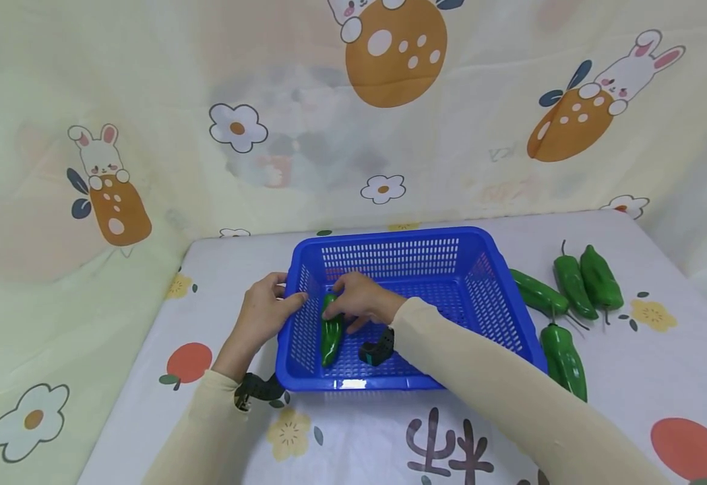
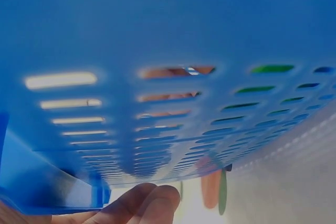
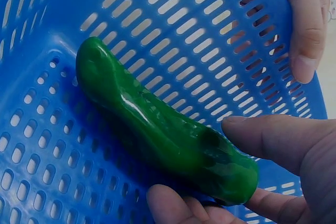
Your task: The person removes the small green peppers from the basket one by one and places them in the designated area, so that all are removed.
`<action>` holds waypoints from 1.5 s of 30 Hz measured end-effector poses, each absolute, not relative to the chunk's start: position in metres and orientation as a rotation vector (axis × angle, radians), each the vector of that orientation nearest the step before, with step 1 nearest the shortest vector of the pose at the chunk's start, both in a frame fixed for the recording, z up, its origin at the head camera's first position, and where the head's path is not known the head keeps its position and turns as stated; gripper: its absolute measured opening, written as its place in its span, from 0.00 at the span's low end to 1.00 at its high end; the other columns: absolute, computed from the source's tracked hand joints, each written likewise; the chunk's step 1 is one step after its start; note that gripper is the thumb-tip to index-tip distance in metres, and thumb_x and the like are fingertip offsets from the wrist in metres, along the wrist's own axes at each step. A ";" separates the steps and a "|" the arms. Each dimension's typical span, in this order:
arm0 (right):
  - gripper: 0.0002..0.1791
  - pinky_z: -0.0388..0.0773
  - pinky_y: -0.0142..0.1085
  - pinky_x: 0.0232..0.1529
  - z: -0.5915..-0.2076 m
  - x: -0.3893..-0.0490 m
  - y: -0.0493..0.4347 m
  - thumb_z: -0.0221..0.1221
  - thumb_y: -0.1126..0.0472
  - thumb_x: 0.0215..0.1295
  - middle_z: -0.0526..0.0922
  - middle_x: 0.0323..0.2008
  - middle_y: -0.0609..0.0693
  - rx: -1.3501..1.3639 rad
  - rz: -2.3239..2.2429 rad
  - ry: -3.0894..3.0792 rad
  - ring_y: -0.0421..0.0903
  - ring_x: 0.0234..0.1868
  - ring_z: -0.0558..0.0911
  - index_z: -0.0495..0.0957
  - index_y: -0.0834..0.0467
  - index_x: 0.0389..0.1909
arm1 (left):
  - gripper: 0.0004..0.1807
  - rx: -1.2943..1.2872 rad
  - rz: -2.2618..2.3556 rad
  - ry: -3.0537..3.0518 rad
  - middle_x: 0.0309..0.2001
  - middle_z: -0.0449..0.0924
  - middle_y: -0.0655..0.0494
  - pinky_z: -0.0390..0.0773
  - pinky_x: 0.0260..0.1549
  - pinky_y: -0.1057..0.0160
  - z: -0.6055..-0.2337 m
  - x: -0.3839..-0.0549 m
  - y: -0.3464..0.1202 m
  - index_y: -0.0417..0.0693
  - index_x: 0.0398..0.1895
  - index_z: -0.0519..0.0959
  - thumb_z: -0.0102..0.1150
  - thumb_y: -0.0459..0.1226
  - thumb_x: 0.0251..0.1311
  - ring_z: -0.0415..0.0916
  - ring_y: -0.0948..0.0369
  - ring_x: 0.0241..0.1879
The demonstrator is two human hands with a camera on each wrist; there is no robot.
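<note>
A blue plastic basket [image 1: 383, 237] with slotted walls stands on the table. Inside, along its left wall, lies a glossy green pepper [image 1: 331, 342]. My right hand [image 1: 362, 300] reaches in over the basket and holds the pepper's far end between thumb and fingers, as the right wrist view shows with the pepper [image 3: 152, 129] on the basket floor. At the left rim, my left hand [image 1: 262, 311] grips the basket, thumb over the edge and fingers outside. In the left wrist view, the slotted basket wall [image 2: 121, 35] hides most of the inside.
To the basket's right, several more green peppers lie on the table, among them one long pepper [image 1: 538, 293] close by the wall and another pepper [image 1: 564, 360] nearer me. A patterned cloth [image 1: 304, 168] hangs behind the table. Dark wrist cameras [image 1: 377, 347] sit on both wrists.
</note>
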State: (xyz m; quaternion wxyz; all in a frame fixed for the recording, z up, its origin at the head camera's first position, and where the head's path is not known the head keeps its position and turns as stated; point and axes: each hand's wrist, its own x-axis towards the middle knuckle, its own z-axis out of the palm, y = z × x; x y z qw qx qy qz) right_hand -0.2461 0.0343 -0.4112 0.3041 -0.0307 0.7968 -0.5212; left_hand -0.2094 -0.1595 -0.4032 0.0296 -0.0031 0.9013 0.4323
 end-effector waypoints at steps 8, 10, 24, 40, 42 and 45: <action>0.36 0.91 0.45 0.34 -0.414 -0.245 0.028 0.72 0.70 0.59 0.82 0.49 0.63 -0.088 -1.357 2.144 0.55 0.38 0.89 0.69 0.70 0.68 | 0.29 -0.009 1.339 2.781 0.52 0.84 0.32 0.90 0.35 0.49 -0.404 -0.208 -0.159 0.32 0.68 0.71 0.65 0.38 0.69 0.89 0.43 0.40; 0.35 0.91 0.45 0.34 -0.415 -0.245 0.026 0.72 0.70 0.58 0.83 0.49 0.63 -0.090 -1.346 2.160 0.55 0.38 0.89 0.70 0.70 0.67 | 0.29 -0.014 1.338 2.779 0.53 0.84 0.32 0.90 0.36 0.49 -0.404 -0.208 -0.159 0.32 0.68 0.71 0.65 0.39 0.69 0.89 0.43 0.40; 0.29 0.90 0.44 0.29 -0.417 -0.244 0.018 0.74 0.69 0.53 0.85 0.38 0.58 -0.162 -1.296 2.258 0.52 0.34 0.89 0.77 0.70 0.56 | 0.29 -0.009 1.349 2.776 0.52 0.84 0.33 0.90 0.35 0.50 -0.403 -0.208 -0.160 0.32 0.68 0.71 0.64 0.38 0.69 0.89 0.43 0.39; 0.31 0.90 0.41 0.32 -0.397 -0.243 0.034 0.71 0.69 0.58 0.81 0.50 0.64 -0.139 -1.389 2.197 0.57 0.40 0.89 0.74 0.69 0.63 | 0.29 0.024 1.356 2.777 0.48 0.86 0.34 0.91 0.32 0.52 -0.404 -0.210 -0.160 0.32 0.66 0.72 0.65 0.39 0.68 0.90 0.46 0.36; 0.31 0.90 0.40 0.32 -0.395 -0.242 0.036 0.71 0.69 0.58 0.81 0.50 0.63 -0.140 -1.389 2.204 0.57 0.42 0.89 0.74 0.68 0.63 | 0.29 0.027 1.355 2.777 0.48 0.86 0.34 0.91 0.33 0.51 -0.404 -0.209 -0.160 0.32 0.66 0.72 0.65 0.39 0.68 0.89 0.46 0.36; 0.30 0.90 0.41 0.33 -0.392 -0.240 0.039 0.71 0.68 0.59 0.81 0.50 0.62 -0.148 -1.391 2.204 0.56 0.43 0.89 0.75 0.67 0.63 | 0.28 0.027 1.353 2.776 0.49 0.86 0.34 0.91 0.34 0.51 -0.404 -0.209 -0.160 0.32 0.66 0.72 0.65 0.39 0.68 0.89 0.46 0.37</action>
